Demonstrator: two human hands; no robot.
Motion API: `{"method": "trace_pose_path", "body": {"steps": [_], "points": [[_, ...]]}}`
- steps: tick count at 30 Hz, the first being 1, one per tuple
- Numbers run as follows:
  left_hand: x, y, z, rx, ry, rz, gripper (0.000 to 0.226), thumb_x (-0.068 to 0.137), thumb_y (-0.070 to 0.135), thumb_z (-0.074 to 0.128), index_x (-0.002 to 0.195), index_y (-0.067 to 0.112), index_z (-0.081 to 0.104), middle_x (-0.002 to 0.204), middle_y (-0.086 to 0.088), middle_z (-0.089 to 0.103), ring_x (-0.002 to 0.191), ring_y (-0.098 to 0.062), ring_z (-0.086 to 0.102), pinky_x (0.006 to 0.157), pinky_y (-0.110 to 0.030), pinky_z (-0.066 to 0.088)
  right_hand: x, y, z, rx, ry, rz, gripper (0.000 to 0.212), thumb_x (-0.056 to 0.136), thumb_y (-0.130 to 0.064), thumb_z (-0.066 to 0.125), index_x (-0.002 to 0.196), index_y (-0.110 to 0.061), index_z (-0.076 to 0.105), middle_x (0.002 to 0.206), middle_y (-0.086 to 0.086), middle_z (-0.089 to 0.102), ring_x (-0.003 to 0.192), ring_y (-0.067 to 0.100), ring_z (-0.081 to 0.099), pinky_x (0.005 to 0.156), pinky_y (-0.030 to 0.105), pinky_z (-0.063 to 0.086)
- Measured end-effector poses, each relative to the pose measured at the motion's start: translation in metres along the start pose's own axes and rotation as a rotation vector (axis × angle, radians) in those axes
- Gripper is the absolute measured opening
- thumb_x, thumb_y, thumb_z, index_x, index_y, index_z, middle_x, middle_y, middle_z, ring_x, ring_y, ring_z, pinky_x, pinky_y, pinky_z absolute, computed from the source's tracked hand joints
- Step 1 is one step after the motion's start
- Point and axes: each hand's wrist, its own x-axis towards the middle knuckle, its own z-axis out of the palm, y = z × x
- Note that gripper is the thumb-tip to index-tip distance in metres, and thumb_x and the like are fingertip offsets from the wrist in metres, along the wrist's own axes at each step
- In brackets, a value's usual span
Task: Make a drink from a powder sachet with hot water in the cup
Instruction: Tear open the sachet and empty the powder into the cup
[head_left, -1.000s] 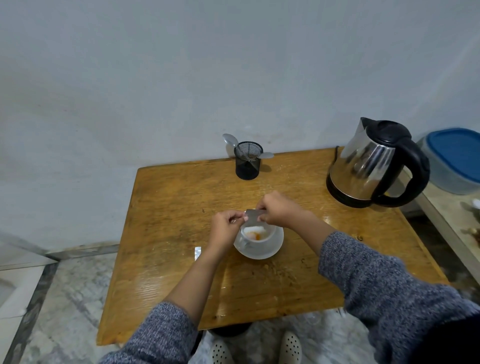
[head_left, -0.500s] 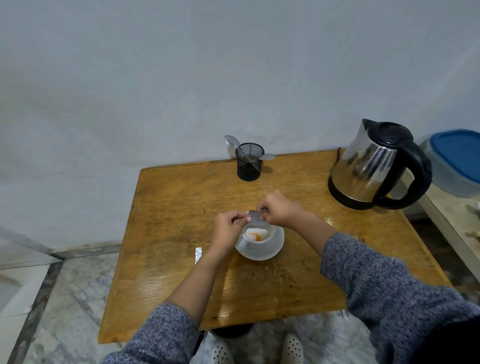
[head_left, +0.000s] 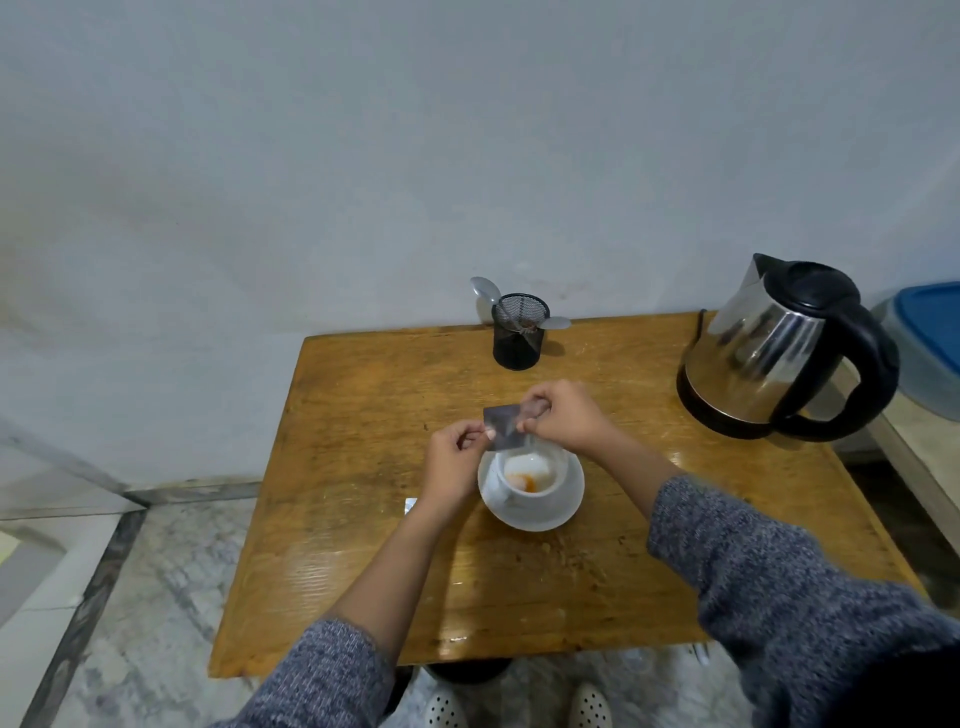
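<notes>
A white cup (head_left: 530, 475) stands on a white saucer (head_left: 563, 506) in the middle of the wooden table (head_left: 363, 519). White and orange powder lies in the cup's bottom. Just above the cup's far rim I hold a small silver sachet (head_left: 503, 427) flat between both hands. My left hand (head_left: 454, 460) pinches its left edge and my right hand (head_left: 563, 415) pinches its right edge. A steel kettle (head_left: 763, 353) with a black handle stands at the table's far right.
A black mesh holder (head_left: 519, 338) with two spoons stands at the table's back edge near the wall. A small torn silver strip (head_left: 410, 505) lies left of my left wrist. A blue-lidded container (head_left: 930, 343) sits on a side counter to the right.
The sachet has risen a little and turned flatter above the cup. Both hands have stayed at the cup's far rim.
</notes>
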Motion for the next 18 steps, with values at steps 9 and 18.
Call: {"method": "trace_pose_path", "body": {"steps": [9, 18], "points": [[-0.008, -0.022, -0.037, -0.061, 0.203, -0.076, 0.013, 0.083, 0.005, 0.062, 0.096, 0.005, 0.064, 0.063, 0.003, 0.055, 0.052, 0.002, 0.049, 0.053, -0.011, 0.040, 0.012, -0.026, 0.053, 0.068, 0.049, -0.037, 0.027, 0.075, -0.001, 0.071, 0.084, -0.015, 0.049, 0.063, -0.004, 0.052, 0.060, 0.011, 0.051, 0.059, 0.023, 0.044], [-0.035, -0.070, -0.072, 0.148, 0.239, -0.186, 0.022, 0.082, -0.002, 0.056, 0.097, 0.012, 0.065, 0.068, 0.003, 0.060, 0.061, -0.004, 0.056, 0.056, -0.012, 0.043, 0.014, -0.019, 0.133, -0.126, -0.178, -0.026, 0.022, 0.072, -0.007, 0.067, 0.092, -0.013, 0.058, 0.084, 0.005, 0.056, 0.078, 0.021, 0.053, 0.069, 0.030, 0.045]]}}
